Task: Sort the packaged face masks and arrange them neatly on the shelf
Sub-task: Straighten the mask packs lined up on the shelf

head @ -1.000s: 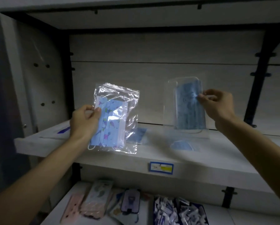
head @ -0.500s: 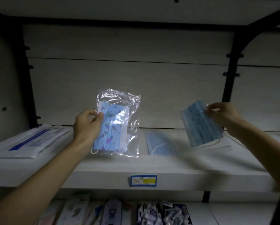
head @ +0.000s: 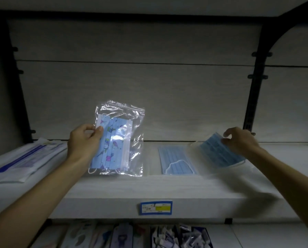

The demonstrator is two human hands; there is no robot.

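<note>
head camera looks at a dim white shelf (head: 149, 190) with a pale wood-grain back panel (head: 131, 83) and black uprights, one at 2 o'clock (head: 255, 86) curving toward the top corner. on the shelf's front edge at 6 o'clock sits a blue price label (head: 156, 207) with a yellow patch. below it, a lower shelf (head: 247, 235) holds a row of small packaged items (head: 181, 237), too dark to identify.

at 9 o'clock a flat white package with a blue stripe (head: 22, 158) lies on the shelf. just right of centre, a plain blue mask pack (head: 176, 161) lies flat on the shelf, its clear wrapper hard to see.

the left hand (head: 85, 142) holds a clear zip bag of patterned masks (head: 117, 140) upright above the shelf, just left of centre, thumb on the front of the bag's left edge and fingers curled behind it. the bag's lower edge hangs close to the shelf; contact cannot be told.

at 3 o'clock the right hand (head: 240, 142) pinches a second blue mask pack (head: 221, 153) by its upper right edge, fingers curled over the top. this pack is tilted, its lower end down at the shelf surface, just beside the flat blue pack and not overlapping it.
</note>
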